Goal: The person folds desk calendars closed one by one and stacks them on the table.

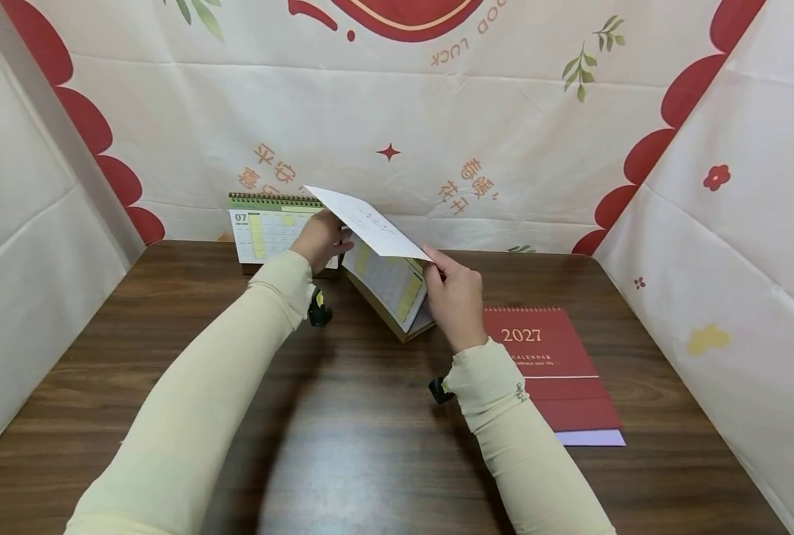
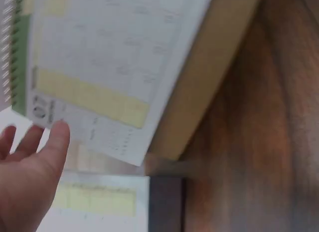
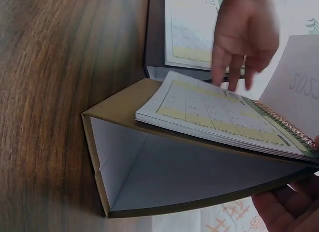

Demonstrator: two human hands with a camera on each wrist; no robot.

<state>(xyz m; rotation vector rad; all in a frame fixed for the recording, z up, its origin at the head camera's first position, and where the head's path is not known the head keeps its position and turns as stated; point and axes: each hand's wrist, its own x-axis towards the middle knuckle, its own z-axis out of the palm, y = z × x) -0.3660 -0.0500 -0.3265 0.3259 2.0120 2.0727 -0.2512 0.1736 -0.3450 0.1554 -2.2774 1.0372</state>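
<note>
A desk calendar [image 1: 389, 286] with a brown stand and spiral binding stands tilted near the back wall, a white sheet [image 1: 370, 223] raised above its pages. My right hand [image 1: 456, 301] grips its right end at the spiral, with fingers [image 3: 279, 207] behind the back panel. My left hand [image 1: 322, 239] is at the calendar's left end, fingers loosely extended beside the page edge. In the left wrist view, the thumb [image 2: 59, 137] overlaps the page corner. Behind the left hand stands a second calendar [image 1: 266, 234] with a green top and dark base.
A red 2027 calendar [image 1: 551, 371] lies flat at the right, partly behind the right forearm, with a lilac edge showing below. Printed cloth walls [image 1: 390, 96] close in the back and sides of the brown wooden table [image 1: 343, 446].
</note>
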